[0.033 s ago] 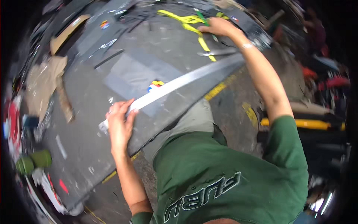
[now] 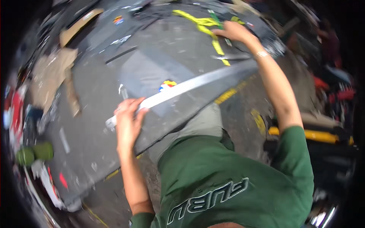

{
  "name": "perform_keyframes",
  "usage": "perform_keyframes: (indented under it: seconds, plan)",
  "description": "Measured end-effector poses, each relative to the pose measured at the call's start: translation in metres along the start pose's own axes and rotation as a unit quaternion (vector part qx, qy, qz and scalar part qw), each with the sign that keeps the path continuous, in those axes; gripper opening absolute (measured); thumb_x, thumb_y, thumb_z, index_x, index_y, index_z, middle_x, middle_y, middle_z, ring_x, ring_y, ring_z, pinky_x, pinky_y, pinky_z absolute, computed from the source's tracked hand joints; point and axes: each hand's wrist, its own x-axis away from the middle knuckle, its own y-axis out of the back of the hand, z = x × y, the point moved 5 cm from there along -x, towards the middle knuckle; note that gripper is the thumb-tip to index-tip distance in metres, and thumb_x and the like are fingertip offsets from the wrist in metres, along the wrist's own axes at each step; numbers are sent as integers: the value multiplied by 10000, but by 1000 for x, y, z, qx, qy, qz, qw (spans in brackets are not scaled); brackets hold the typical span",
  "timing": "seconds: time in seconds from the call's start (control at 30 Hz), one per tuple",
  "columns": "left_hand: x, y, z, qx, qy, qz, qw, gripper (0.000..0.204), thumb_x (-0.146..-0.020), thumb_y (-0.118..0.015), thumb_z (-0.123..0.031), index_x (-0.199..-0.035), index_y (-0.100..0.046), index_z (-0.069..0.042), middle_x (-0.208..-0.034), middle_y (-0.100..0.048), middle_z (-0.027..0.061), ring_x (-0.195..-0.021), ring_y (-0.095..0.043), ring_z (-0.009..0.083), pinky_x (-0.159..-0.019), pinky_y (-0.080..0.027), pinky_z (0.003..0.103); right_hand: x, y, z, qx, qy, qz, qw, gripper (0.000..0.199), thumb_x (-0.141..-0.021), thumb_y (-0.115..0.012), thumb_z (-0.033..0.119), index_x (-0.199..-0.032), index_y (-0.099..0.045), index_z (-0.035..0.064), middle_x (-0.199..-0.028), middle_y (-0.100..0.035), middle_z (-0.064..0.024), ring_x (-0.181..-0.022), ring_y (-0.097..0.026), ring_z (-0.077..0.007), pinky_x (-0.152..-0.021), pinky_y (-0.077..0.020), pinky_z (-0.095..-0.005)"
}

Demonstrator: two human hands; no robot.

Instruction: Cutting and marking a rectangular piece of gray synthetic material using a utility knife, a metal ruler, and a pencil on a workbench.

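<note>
A long, shiny metal straightedge [image 2: 186,86] lies slantwise over a grey sheet [image 2: 140,72] with a small colourful emblem [image 2: 167,85]. My left hand [image 2: 130,114] grips its near-left end, thumb on one edge and fingers on the other. At the far right of the table my right hand [image 2: 236,31] is bent over a slim green item [image 2: 213,17]. Its fingers look closed around this item, though blur and the hand hide its kind. Bright yellow straps [image 2: 201,24] lie right beside those fingers. A thin grey blade-like piece [image 2: 237,57] rests near the straightedge's far end.
The dark worktable's front edge [image 2: 178,131] runs diagonally before me. Brown paper [image 2: 53,78], a green roll-shaped thing [image 2: 36,154] and a red scrap [image 2: 63,180] lie on the left. Dark sheets and plastic pile up at the back. A yellow bar [image 2: 304,133] lies at right.
The whole view has shifted slightly, so the table's things appear a little farther right. Both hands keep their places at the straightedge and the straps.
</note>
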Motion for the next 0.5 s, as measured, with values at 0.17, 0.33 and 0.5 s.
perform_keyframes:
  seconds: [0.17,0.33,0.5]
  plan:
    - [-5,0,-18,-10,-13,13,1000,389,-880,-783,-242,-1255,-744,-147,-1094,-668,69,-1028,-606,266,-980,-402,411,14,-2,46,-58,69,41,995,677,-886,-690,659,-839,-739,-14,-737,-693,-206,-719,-688,-350,-714,-525,-465]
    - [1,1,-11,-19,8,8,1000,403,-868,-795,-249,-1258,-750,-156,-1063,-664,53,-1011,-595,249,-924,-399,393,-20,-11,76,-65,67,33,995,769,-802,-729,727,-796,-699,-41,-768,-696,-213,-747,-689,-350,-707,-518,-471]
    - [-2,3,-17,-17,-13,5,1000,364,-895,-771,-240,-1244,-745,-141,-1056,-651,71,-1001,-594,277,-911,-394,414,0,7,31,-167,30,18,985,606,-757,-842,591,-883,-666,25,-767,-664,-65,-725,-622,-214,-678,-505,-367]
